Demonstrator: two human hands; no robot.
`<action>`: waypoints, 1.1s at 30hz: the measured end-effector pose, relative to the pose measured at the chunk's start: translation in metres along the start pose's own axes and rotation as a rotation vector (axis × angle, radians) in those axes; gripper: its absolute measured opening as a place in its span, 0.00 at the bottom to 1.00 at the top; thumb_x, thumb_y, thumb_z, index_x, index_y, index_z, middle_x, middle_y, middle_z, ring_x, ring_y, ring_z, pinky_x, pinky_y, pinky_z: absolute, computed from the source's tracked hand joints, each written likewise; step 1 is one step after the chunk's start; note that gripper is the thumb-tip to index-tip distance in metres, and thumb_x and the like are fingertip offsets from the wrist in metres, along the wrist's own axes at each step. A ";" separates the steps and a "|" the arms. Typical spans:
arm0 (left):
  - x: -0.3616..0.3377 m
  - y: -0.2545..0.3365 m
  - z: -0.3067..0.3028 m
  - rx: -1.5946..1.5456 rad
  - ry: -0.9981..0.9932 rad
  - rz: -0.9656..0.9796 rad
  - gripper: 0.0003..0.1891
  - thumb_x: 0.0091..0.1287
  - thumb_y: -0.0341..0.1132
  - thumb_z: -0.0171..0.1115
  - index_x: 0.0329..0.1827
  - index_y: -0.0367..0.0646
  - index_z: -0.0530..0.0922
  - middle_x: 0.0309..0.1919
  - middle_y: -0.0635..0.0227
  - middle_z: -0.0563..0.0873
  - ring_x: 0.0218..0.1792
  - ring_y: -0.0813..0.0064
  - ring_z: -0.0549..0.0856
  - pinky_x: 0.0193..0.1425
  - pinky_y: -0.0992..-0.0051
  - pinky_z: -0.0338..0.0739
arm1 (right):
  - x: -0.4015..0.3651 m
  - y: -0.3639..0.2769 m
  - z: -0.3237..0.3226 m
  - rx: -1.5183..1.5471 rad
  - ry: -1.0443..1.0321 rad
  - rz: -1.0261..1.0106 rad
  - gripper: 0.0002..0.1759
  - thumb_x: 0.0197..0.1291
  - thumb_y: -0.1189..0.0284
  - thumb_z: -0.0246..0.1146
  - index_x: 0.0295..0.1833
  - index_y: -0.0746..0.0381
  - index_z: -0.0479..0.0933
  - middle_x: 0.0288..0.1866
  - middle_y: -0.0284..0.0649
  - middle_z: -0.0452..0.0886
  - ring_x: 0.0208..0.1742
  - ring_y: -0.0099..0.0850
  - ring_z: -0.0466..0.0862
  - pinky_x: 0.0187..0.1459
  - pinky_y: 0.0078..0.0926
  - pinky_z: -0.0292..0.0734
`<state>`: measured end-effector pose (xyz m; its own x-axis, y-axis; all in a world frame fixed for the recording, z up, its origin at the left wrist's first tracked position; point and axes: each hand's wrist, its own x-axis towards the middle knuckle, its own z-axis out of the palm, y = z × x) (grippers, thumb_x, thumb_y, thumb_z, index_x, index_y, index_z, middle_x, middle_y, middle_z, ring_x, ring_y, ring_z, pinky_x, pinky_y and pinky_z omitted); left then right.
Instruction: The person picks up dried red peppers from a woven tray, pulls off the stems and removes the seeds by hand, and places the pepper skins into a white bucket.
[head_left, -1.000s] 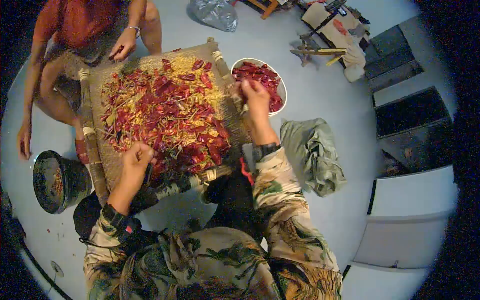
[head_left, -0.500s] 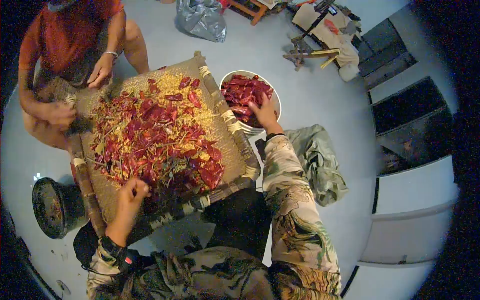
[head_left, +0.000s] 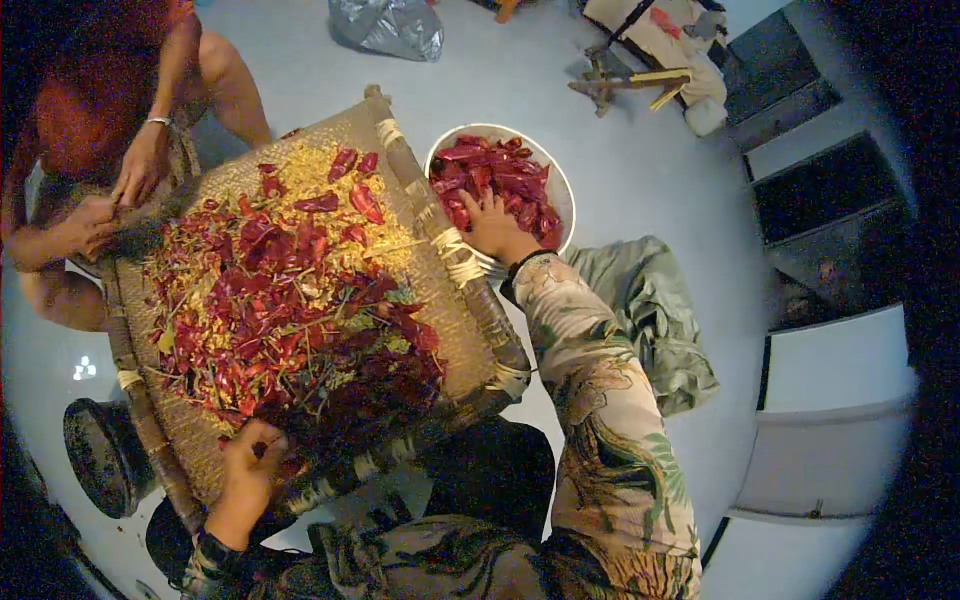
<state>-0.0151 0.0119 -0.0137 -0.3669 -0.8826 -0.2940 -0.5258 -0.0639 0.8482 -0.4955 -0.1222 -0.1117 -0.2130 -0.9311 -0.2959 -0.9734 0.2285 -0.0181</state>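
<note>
A woven tray with a wooden frame bears dried red chillies, yellow seeds and stems. My left hand is at the tray's near left edge, its fingers curled in by the chillies; what they hold, if anything, is too small to name. My right hand lies with fingers spread on the red chillies in the white bucket, just right of the tray.
Another person's hands are together at the tray's far left corner. A black tub stands at the left, a grey-green cloth right of the bucket. Farther off are a grey plastic bag and a wooden stand.
My right hand has moved left within the bucket, its fingers now spread on the chillies. My left hand is lower at the tray's edge. The other person's hands have come together.
</note>
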 end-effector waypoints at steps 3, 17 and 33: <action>0.005 0.002 0.001 -0.062 0.031 -0.055 0.03 0.64 0.27 0.58 0.32 0.38 0.74 0.24 0.70 0.79 0.28 0.81 0.77 0.37 0.79 0.71 | 0.018 0.002 0.031 -0.055 -0.055 0.025 0.36 0.59 0.43 0.49 0.72 0.41 0.52 0.70 0.57 0.54 0.68 0.60 0.56 0.59 0.64 0.59; -0.007 0.019 -0.018 0.101 0.058 0.116 0.03 0.61 0.26 0.61 0.33 0.37 0.75 0.23 0.63 0.78 0.26 0.74 0.76 0.33 0.74 0.71 | 0.012 0.011 -0.011 0.274 -0.101 -0.137 0.39 0.54 0.48 0.58 0.69 0.54 0.60 0.61 0.54 0.71 0.62 0.49 0.71 0.62 0.44 0.65; 0.003 0.019 -0.014 0.041 -0.033 -0.117 0.03 0.61 0.25 0.60 0.35 0.37 0.75 0.25 0.62 0.79 0.30 0.74 0.79 0.35 0.75 0.72 | 0.056 0.048 -0.021 0.121 -0.273 0.018 0.49 0.46 0.35 0.58 0.72 0.42 0.54 0.74 0.55 0.46 0.74 0.52 0.48 0.72 0.47 0.44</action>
<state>-0.0152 0.0016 0.0077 -0.3261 -0.8543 -0.4048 -0.5971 -0.1458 0.7888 -0.5556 -0.1690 -0.1091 -0.1835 -0.8198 -0.5425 -0.9491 0.2916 -0.1195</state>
